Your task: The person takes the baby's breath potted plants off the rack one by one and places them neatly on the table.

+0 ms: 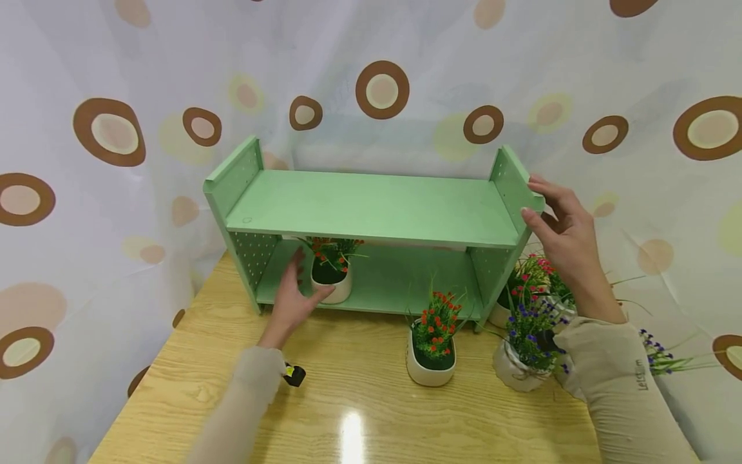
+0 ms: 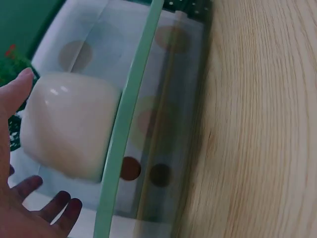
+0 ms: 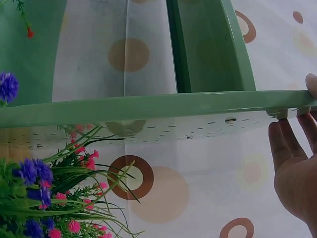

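Note:
A green two-tier shelf stands on the wooden table against a patterned cloth. On its lower tier, left of the middle, sits a white pot of red artificial flowers. My left hand is spread at that pot's left and front. In the left wrist view, the thumb is by the pot's rim and the other fingers stand apart from its wall. My right hand grips the upper front corner of the shelf's right side panel, thumb at the front edge and fingers on the outer face.
Another white pot with red flowers stands on the table before the shelf's right half. Right of the shelf are several more pots, including one with purple flowers and pink flowers behind it. Patterned cloth hangs behind.

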Motion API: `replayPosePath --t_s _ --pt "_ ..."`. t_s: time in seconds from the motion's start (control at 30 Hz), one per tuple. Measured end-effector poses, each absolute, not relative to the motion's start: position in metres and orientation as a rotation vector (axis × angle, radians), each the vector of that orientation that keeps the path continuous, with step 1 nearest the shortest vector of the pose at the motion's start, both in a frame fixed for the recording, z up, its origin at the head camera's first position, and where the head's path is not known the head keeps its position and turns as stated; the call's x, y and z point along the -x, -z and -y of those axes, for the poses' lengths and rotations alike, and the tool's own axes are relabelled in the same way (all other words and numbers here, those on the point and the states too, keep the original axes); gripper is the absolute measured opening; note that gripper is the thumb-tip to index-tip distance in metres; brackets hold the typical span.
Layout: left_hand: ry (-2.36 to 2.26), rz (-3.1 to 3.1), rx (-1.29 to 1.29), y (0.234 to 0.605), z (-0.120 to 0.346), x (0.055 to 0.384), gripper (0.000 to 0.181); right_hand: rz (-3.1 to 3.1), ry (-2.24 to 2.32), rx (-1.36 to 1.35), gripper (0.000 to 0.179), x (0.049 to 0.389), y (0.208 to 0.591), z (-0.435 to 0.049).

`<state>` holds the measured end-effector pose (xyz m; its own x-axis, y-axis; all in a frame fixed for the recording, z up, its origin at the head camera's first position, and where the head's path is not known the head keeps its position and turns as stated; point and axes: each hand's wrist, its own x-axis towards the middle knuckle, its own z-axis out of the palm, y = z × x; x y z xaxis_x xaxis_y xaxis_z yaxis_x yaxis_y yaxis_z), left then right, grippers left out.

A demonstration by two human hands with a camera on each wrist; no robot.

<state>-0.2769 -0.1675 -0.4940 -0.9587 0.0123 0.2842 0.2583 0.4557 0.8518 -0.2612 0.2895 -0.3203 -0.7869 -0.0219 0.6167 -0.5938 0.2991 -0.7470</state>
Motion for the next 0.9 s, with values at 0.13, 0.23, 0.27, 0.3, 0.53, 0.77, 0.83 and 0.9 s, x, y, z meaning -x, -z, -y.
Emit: replayPosePath --t_s 0.13,0.23,0.27,0.3,0.53,0.77,0.83,0.9 --pt "1.536 2.472 0.217 0.497 0.158 0.28 0.12 2.084 -1.492 -0.545 0.044 0.261 0.321 -0.289" --pt "1.541 2.484 0.199 0.501 0.153 0.283 0.126 2.087 -1.492 -0.544 0.045 0.261 0.322 -0.288" --pt "1.54 2.483 0.193 0.503 0.151 0.284 0.127 2.088 -1.489 -0.544 0.045 0.261 0.322 -0.289" --pt "1.537 2.484 0.188 0.504 0.15 0.285 0.129 2.086 -1.493 -0.545 0.045 0.261 0.322 -0.289" --pt "1.458 2.484 0.188 0.508 0.145 0.291 0.126 2.087 -1.477 -0.545 0.046 0.26 0.322 -0.29" --pt "1.458 2.508 0.177 0.506 0.145 0.29 0.115 2.089 -1.452 -0.54 0.045 0.261 0.321 -0.289" --pt "1.469 2.504 0.18 0.506 0.145 0.29 0.112 2.087 -1.452 -0.538 0.045 0.261 0.322 -0.289" --pt "1.476 2.499 0.189 0.506 0.146 0.289 0.109 2.082 -1.459 -0.539 0.045 0.261 0.323 -0.288"
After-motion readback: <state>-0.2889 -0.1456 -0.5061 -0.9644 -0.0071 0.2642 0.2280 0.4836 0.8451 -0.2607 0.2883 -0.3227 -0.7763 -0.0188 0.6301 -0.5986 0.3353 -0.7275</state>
